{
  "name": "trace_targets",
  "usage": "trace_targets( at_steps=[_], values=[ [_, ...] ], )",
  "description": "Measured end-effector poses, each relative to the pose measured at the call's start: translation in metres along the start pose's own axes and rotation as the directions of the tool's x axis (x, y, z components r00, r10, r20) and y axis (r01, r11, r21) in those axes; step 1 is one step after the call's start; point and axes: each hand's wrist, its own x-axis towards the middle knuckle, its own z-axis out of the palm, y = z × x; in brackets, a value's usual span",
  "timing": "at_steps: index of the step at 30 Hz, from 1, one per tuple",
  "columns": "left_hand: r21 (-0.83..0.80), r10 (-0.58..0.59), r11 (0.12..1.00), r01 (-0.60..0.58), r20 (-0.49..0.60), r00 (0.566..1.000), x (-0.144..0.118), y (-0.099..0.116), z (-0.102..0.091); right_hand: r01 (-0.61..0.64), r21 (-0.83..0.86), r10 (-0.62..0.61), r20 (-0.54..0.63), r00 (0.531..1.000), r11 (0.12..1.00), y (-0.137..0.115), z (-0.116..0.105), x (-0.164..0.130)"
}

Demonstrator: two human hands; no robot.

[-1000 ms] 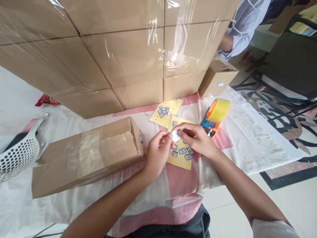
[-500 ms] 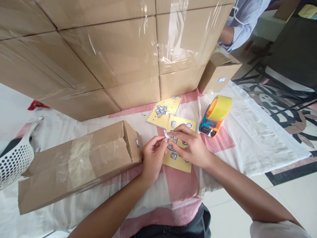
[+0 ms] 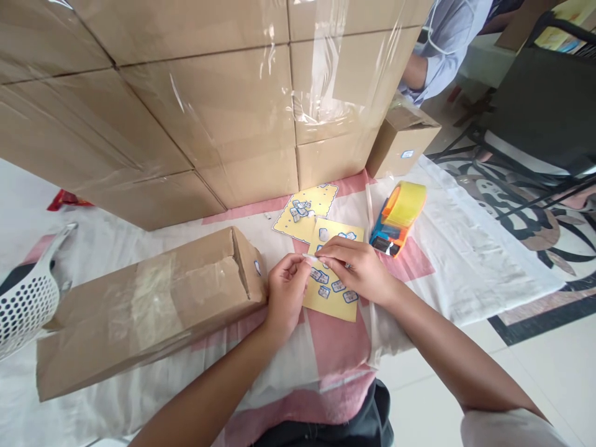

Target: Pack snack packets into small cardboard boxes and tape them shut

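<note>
Between my fingertips is a small white paper piece, apparently a sticker (image 3: 311,256). My left hand (image 3: 287,287) pinches its left end, and my right hand (image 3: 356,267) pinches the other side with thumb and forefinger. Below both hands lies a yellow sheet (image 3: 331,309) bearing several blue-edged labels; my right hand covers part of it. Just behind it, a second yellow sheet (image 3: 321,202) with a scalloped border has a small pile of cut-out labels (image 3: 300,210) on it. To the right of my right hand stands a tape dispenser (image 3: 399,217) with a yellow roll.
A long taped cardboard box (image 3: 153,310) lies left of my left hand, beside a white perforated basket (image 3: 32,304). Stacked, film-wrapped cartons (image 3: 205,105) rise behind. A smaller labelled box (image 3: 403,139) stands at the back right, near another person's sleeve (image 3: 459,43). A dark chair (image 3: 540,105) is further right.
My fingers have turned the small white piece flatter between them. My right hand has shifted slightly, showing more labels on the lower part of the sheet. The view has moved a little.
</note>
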Motion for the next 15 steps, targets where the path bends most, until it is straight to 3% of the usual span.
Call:
trace_targets(
  at_steps=[7, 15],
  values=[
    [0.01, 0.031, 0.999, -0.032, 0.023, 0.999, 0.0, -0.003, 0.002, -0.062, -0.002, 0.062, -0.016, 0.998, 0.998, -0.003, -0.002, 0.006],
    [0.071, 0.097, 0.992, -0.1, 0.043, 0.994, 0.0, -0.003, 0.002, -0.329, 0.137, 0.345, -0.117, 0.931, 0.934, -0.006, 0.012, 0.006]
  ],
)
